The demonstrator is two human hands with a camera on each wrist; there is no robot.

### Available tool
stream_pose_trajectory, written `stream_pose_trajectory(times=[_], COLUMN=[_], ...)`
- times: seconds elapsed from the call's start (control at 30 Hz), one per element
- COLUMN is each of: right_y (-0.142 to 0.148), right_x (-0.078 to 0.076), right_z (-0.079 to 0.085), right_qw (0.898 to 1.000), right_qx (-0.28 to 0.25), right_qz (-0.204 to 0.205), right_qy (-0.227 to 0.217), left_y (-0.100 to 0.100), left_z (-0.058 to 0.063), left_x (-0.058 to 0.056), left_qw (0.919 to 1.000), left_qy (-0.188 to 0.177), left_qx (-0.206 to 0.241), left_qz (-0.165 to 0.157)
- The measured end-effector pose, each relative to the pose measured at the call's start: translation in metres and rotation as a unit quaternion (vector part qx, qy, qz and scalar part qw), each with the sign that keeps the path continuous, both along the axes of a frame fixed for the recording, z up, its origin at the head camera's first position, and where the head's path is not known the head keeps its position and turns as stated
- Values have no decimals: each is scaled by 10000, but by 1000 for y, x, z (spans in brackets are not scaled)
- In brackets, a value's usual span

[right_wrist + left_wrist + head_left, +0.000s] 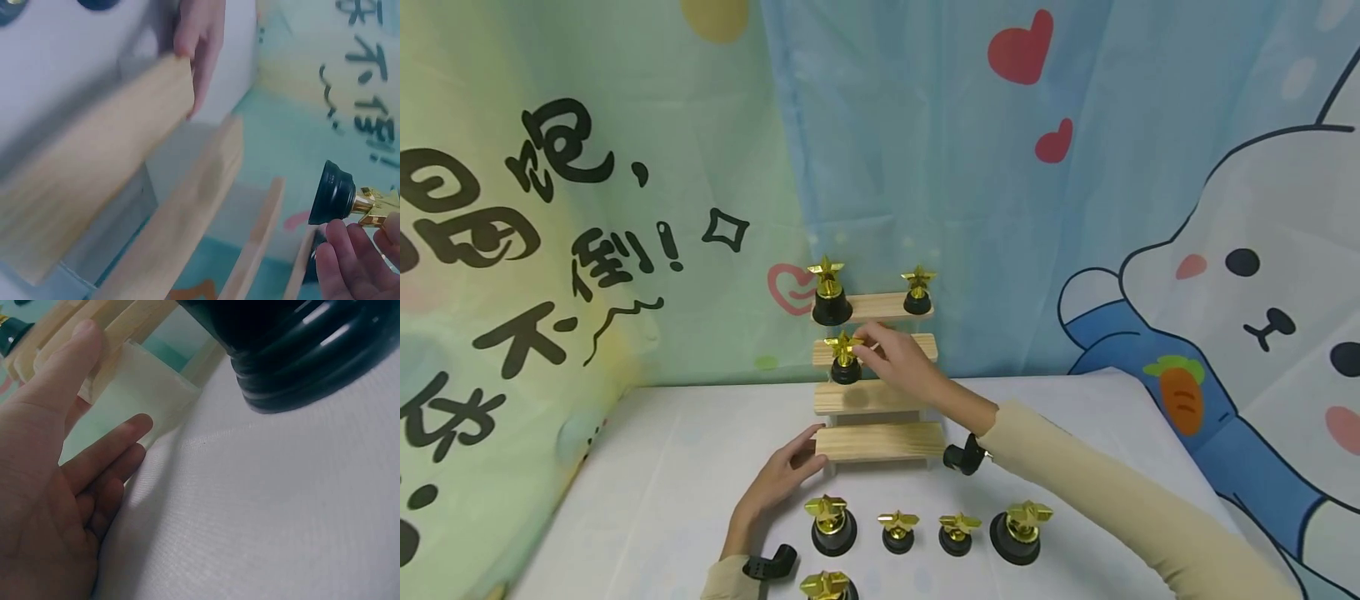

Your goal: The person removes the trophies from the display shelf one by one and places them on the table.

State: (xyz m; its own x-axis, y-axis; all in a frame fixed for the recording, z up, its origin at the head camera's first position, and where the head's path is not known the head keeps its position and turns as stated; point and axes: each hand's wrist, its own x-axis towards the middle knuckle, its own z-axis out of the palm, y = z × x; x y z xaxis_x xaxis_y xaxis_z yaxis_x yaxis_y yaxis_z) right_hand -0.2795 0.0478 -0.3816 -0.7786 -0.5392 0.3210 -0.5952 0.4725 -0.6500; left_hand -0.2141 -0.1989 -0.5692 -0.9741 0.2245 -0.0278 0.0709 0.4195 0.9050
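Note:
My right hand [895, 354] pinches a small trophy [844, 354] by its gold star top. Its black base hangs over the left part of a stepped wooden display stand [880, 442], in front of the second board from the top. In the right wrist view, the held trophy [334, 194] stands apart from the boards, with fingertips at its gold part. My left hand [786, 471] holds the left end of the lowest board; in the left wrist view, the thumb [84, 344] lies on the wood and the other fingers curl loosely beside the stand's pale side panel [150, 384].
A larger trophy [831, 296] and a smaller trophy [917, 292] stand on the top board. Several more star trophies, among them a large one [1018, 533], stand on the white tablecloth [677, 475] before the stand. A printed curtain [887, 150] hangs behind.

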Motion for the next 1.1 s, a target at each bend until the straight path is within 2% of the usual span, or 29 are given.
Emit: stream_pose_trajectory(times=[0.23, 0.37, 0.8, 1.1], right_y=[15, 23, 39, 45], right_x=[44, 62, 101, 120], right_z=[8, 9, 20, 10], right_qw=[9996, 9988, 9952, 9944], right_qx=[-43, -102, -469, -435], right_qz=[272, 441, 800, 925], right_qy=[-64, -198, -307, -260], left_y=[-2, -2, -2, 0], left_z=[1, 1, 6, 4], left_x=[0, 0, -1, 1], left_qw=[10000, 10000, 9998, 9998], left_qy=[-36, -16, 29, 42], left_qx=[-84, -61, -173, -182], left_qz=[22, 30, -36, -55])
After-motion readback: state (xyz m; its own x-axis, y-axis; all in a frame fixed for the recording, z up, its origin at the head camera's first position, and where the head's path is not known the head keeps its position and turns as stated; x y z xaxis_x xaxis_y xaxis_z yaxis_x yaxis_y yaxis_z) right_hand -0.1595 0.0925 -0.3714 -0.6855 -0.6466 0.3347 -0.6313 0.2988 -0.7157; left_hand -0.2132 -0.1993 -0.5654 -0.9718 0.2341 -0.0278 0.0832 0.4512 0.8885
